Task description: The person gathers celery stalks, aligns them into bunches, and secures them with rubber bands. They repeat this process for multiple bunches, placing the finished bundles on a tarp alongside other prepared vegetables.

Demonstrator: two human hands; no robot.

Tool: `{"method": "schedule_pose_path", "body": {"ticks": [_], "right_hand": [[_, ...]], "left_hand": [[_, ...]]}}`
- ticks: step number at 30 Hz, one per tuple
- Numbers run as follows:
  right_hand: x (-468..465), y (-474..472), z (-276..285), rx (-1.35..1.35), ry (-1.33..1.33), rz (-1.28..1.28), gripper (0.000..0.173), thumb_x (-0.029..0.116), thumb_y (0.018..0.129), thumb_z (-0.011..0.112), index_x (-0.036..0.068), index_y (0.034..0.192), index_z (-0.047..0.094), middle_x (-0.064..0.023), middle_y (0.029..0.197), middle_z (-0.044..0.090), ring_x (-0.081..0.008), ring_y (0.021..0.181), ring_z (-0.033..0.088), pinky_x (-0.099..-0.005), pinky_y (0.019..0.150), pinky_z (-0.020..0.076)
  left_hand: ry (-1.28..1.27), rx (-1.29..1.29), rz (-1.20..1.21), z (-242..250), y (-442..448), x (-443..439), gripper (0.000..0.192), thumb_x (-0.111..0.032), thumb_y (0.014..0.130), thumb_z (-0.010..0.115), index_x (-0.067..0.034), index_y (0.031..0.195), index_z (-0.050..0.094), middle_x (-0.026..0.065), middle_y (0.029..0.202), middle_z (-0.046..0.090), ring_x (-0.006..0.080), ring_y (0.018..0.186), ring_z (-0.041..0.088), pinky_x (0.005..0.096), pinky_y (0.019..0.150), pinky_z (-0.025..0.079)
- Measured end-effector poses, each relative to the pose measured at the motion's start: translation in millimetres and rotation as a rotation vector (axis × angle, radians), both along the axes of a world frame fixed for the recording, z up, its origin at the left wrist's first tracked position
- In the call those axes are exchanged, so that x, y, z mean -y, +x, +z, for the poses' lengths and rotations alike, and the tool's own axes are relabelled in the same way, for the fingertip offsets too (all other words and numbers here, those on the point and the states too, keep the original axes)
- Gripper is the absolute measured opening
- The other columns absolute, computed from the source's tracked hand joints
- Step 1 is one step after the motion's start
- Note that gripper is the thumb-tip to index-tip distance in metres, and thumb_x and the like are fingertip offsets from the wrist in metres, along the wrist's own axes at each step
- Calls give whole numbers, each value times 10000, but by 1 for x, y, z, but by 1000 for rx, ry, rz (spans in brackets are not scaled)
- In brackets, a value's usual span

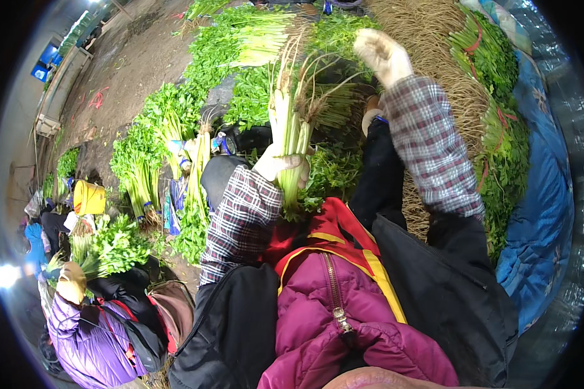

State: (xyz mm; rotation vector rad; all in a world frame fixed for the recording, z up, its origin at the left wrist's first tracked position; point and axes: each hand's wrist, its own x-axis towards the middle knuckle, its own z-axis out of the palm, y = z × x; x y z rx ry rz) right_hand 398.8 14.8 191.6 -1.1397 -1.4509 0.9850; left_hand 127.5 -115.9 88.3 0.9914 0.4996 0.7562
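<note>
My left hand (287, 167), in a pale glove, grips a bunch of celery-like leafy stalks (288, 121) low on the stems. The bunch stands upright with its stringy roots upward and its leaves down near my lap. My right hand (382, 53), also gloved and slightly blurred, is raised to the upper right of the roots, apart from the bunch. Its fingers are curled, and whether anything is in them cannot be told. Below it lie more green stalks (338, 104) with roots.
Leafy bunches (138, 165) lie on the soil floor at left. A long pile of rooted stalks (418, 29), some tied with red string, runs at right beside a blue cloth (540, 194). A co-worker in a purple jacket (87, 340) sits at lower left near a yellow bucket (88, 197).
</note>
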Motion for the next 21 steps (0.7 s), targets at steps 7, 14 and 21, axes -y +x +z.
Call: {"method": "schedule_pose_path", "body": {"ticks": [7,14,21], "right_hand": [[92,-84,-75,-279,-62,470,817,457,690,808,9,1286,472,-86,1059,626,-187,1029,575,-354,916,473],[93,-106,-76,-282,45,329,605,258,788,790,5,1267,519,-111,1149,637,-200,1073,578,-349,964,441],[103,-111,-81,-353,125,155,506,294,837,738,3,1211,559,-97,964,688,-170,839,658,-307,783,526]], "left_hand": [[-61,-98,193,0,-8,3,434,-214,822,712,29,1134,534,184,760,648,306,624,659,398,576,567],[-87,-31,260,3,-5,4,341,-158,867,669,34,1122,546,202,784,661,315,640,670,405,595,576],[-45,47,379,0,5,9,319,-162,913,623,50,1144,568,171,892,673,294,753,681,398,688,579]]}}
